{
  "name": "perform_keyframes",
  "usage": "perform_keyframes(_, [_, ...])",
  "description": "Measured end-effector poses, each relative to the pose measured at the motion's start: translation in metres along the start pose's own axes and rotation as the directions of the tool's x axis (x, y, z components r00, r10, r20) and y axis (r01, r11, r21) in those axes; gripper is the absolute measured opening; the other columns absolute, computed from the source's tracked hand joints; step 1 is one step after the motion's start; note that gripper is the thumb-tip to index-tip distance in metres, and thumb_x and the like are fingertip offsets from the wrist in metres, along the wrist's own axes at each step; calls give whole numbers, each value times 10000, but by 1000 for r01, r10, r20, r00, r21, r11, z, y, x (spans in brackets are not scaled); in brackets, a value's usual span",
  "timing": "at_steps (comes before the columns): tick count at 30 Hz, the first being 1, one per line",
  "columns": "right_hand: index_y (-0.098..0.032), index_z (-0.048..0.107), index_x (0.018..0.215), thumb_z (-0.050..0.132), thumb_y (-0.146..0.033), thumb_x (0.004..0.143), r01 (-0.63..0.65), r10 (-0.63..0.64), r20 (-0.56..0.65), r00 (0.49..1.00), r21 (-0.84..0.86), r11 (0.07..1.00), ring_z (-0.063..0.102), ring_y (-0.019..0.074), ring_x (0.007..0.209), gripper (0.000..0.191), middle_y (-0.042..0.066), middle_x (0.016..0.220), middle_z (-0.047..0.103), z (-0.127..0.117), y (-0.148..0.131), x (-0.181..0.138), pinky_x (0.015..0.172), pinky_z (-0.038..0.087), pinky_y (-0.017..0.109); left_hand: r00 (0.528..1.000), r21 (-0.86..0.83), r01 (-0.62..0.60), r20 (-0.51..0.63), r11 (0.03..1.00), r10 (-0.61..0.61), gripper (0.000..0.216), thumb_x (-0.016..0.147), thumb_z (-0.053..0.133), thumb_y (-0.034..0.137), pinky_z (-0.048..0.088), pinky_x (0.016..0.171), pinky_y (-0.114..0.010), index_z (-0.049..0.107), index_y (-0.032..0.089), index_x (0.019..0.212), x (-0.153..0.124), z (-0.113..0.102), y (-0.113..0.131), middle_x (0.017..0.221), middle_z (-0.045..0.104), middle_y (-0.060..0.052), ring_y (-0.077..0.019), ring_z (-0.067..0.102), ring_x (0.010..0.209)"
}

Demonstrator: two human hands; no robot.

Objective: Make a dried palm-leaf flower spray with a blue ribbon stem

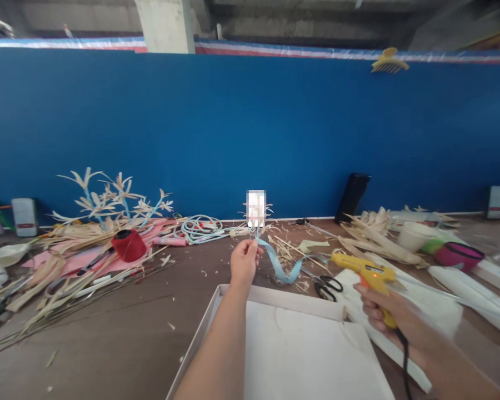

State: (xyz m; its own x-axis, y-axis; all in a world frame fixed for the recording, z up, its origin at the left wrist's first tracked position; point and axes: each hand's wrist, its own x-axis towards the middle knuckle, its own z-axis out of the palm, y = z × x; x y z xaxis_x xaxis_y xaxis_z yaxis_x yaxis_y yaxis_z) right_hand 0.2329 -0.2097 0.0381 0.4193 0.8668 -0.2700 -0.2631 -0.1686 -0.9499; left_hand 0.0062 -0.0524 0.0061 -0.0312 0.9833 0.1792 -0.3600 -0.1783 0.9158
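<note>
My left hand (244, 258) is raised over the far edge of a white box lid and pinched shut on a thin stem. Pale, narrow petals show around a blurred-out patch above the fingers, so the top of that piece is hidden. From the grip a light blue ribbon (281, 271) hangs in a curl to the right. My right hand (383, 311) is wrapped around the handle of a yellow hot glue gun (369, 269), its nozzle pointing left towards the ribbon. A small orange light glows on the gun, and a black cord runs down from its handle.
The white box lid (300, 300) lies in front of me, with black-handled scissors (328, 287) behind it. Dried-husk flowers (104, 203), a red spool (129, 245) and coiled light blue cord (202, 229) are at left. Husks (375, 233) and a white cup (414, 237) stand right. A blue partition (233, 122) rises behind.
</note>
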Motion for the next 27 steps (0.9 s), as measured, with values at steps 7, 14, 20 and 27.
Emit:
perform_keyframes(7, [-188,475,725,664,-84,623,-175,194,-79,978,195,965,369,18,373,239,-62,537,372,-59,1,13,270,275,78,1000,44,-5,-6,999,5,312,658,628,443,324,406,-159,578,143,730,-1,-1,-1,593,569,7,-44,419,451])
perform_keyframes(14, [-162,484,737,601,-70,713,-270,287,-31,957,259,928,425,19,371,151,-52,542,415,-73,4,23,291,358,88,1000,66,-17,-6,998,18,302,681,615,432,325,405,-156,582,140,749,0,-2,-4,604,568,0,-45,426,460])
perform_keyframes(20, [-130,531,784,546,-56,747,-294,318,-43,947,279,914,516,51,399,85,-25,546,499,-76,7,34,353,452,119,1000,48,-11,-6,999,11,302,669,622,437,321,404,-158,583,147,747,0,-1,-3,598,571,7,-43,420,450])
perform_keyframes(27, [-168,581,734,659,-184,675,-300,320,-69,945,209,931,586,80,475,100,19,621,589,-72,0,22,483,503,122,1000,38,-16,9,999,16,310,664,624,440,325,407,-157,578,142,734,0,-2,-4,600,569,-1,-43,415,450])
